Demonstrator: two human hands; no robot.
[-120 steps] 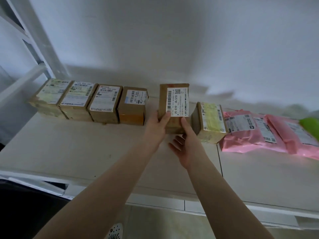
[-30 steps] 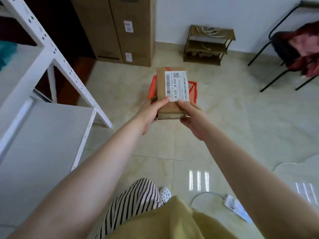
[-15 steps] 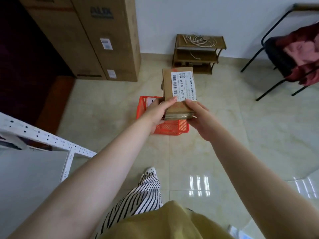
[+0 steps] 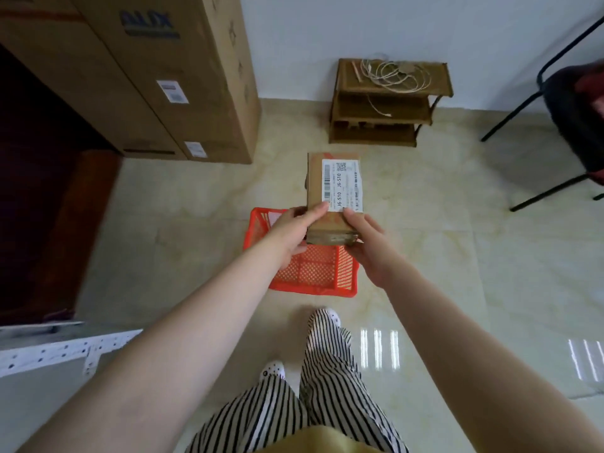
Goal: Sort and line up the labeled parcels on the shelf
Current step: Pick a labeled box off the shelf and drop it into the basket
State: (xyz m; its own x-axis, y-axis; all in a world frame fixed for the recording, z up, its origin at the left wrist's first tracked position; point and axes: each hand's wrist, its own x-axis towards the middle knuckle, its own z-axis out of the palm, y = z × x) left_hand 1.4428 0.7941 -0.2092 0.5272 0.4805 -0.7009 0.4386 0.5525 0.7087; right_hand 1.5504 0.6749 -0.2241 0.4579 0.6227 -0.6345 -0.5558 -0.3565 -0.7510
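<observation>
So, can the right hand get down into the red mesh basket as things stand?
Probably not yet: the right hand and left hand both grip the brown labelled cardboard parcel above the red mesh basket, which otherwise looks unobstructed.

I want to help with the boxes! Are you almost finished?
Can't tell what's done: only a shelf corner shows, with no parcels visible. In hand: both hands, left hand and right hand, hold a labeled parcel above the red basket. Left: shelving it.

the parcel (image 4: 331,194) and left hand (image 4: 294,235) hide much of the red basket (image 4: 313,273). the label's (image 4: 342,185) small print is unreadable. the chair (image 4: 568,125) runs off the right edge.
</observation>
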